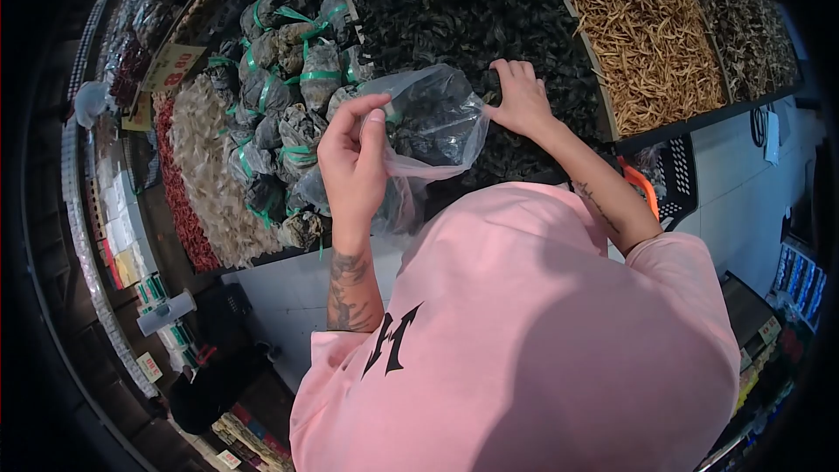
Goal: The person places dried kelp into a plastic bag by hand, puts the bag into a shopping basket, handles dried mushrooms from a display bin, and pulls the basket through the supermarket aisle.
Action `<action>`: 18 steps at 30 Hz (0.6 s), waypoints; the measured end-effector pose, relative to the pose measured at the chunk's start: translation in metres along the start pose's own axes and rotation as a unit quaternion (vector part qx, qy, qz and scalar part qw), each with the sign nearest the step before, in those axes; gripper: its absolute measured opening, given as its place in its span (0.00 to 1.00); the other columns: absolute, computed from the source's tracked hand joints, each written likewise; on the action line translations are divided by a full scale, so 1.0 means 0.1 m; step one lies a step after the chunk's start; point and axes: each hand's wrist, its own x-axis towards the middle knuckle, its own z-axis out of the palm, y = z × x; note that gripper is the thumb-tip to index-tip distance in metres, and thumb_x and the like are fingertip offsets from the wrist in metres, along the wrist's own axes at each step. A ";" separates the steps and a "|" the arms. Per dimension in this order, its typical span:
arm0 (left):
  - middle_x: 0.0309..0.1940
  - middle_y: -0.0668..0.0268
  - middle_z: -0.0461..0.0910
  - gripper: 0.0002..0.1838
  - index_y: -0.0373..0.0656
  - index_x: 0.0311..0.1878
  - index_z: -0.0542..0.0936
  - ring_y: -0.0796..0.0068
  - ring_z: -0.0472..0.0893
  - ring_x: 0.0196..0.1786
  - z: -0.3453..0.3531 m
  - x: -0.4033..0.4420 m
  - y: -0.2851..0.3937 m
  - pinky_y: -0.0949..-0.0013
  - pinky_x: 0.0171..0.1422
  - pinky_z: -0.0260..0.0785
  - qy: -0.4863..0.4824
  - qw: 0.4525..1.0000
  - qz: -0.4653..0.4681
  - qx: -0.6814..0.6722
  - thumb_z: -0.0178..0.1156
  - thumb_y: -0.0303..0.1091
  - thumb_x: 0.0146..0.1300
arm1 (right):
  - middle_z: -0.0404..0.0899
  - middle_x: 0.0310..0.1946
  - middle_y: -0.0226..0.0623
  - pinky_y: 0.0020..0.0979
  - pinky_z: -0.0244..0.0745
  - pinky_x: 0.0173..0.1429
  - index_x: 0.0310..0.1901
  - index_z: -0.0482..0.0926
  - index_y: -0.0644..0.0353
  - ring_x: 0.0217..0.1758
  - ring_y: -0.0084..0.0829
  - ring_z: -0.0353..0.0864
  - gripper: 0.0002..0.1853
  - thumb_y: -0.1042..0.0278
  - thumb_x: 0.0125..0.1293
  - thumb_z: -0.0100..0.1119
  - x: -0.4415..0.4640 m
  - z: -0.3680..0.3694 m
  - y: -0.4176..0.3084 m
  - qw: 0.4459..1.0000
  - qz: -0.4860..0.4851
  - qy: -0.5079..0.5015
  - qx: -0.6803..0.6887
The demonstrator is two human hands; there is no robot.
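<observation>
My left hand (351, 153) is closed, thumb against curled fingers, on the rim of a clear plastic bag (441, 114). The bag's mouth gapes toward the right, and its crumpled lower part hangs below the hand. To the right, my right hand (522, 103) rests over a pile of dark dried fungus (437, 9), fingers apart and reaching down onto it. Its thumb is at the bag's right edge; whether it presses on the plastic I cannot tell. Beside my left hand lie dark bundles (319, 74) tied with green bands.
Golden dried strips (651, 35) fill the bin on the right, with brownish dried goods (743, 17) beyond. At left are pale dried pieces (210, 175) and a red dried heap (179, 197). Price signs (170, 67) stand at the left. A black plastic crate (677, 179) is below the counter.
</observation>
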 end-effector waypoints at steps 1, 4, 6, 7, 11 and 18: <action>0.22 0.80 0.70 0.09 0.38 0.50 0.80 0.94 0.62 0.22 -0.01 0.00 -0.01 0.81 0.24 0.51 0.000 1.000 0.002 0.002 0.53 0.27 0.72 | 0.70 0.58 0.44 0.51 0.65 0.66 0.65 0.65 0.57 0.69 0.45 0.61 0.43 0.51 0.48 0.74 0.01 0.02 0.05 1.000 -0.010 0.008 0.001; 0.22 0.80 0.71 0.09 0.38 0.50 0.80 0.94 0.62 0.22 -0.02 -0.02 0.01 0.81 0.25 0.51 0.003 1.000 -0.010 0.004 0.53 0.27 0.72 | 0.69 0.58 0.44 0.53 0.65 0.66 0.66 0.65 0.57 0.69 0.46 0.61 0.44 0.50 0.48 0.74 -0.01 0.00 0.10 0.999 -0.036 -0.002 0.010; 0.22 0.80 0.71 0.09 0.38 0.50 0.80 0.93 0.62 0.22 -0.01 -0.02 -0.02 0.81 0.25 0.51 0.002 1.000 -0.009 0.004 0.53 0.27 0.72 | 0.68 0.59 0.45 0.55 0.66 0.65 0.66 0.66 0.56 0.69 0.47 0.60 0.45 0.50 0.46 0.75 -0.06 0.05 0.07 0.999 -0.039 0.001 -0.009; 0.22 0.80 0.71 0.09 0.38 0.50 0.81 0.93 0.62 0.22 -0.01 -0.01 -0.02 0.81 0.25 0.51 0.001 1.000 -0.007 0.002 0.53 0.27 0.72 | 0.67 0.59 0.45 0.55 0.66 0.65 0.66 0.66 0.56 0.69 0.47 0.60 0.45 0.50 0.46 0.75 -0.07 0.08 0.05 0.999 -0.042 0.008 -0.014; 0.22 0.80 0.71 0.09 0.37 0.50 0.81 0.93 0.62 0.22 0.02 -0.01 -0.02 0.81 0.25 0.51 -0.006 1.000 0.001 -0.005 0.54 0.27 0.72 | 0.71 0.56 0.42 0.50 0.67 0.64 0.62 0.69 0.55 0.67 0.46 0.63 0.40 0.57 0.46 0.74 -0.08 0.07 0.11 0.997 -0.065 0.046 0.014; 0.21 0.80 0.71 0.09 0.37 0.50 0.80 0.93 0.63 0.21 -0.05 -0.02 0.00 0.81 0.24 0.52 -0.002 1.000 0.005 0.008 0.54 0.27 0.72 | 0.78 0.49 0.40 0.40 0.72 0.61 0.53 0.75 0.57 0.58 0.44 0.74 0.28 0.65 0.48 0.70 0.00 -0.01 0.27 0.980 -0.112 0.096 0.133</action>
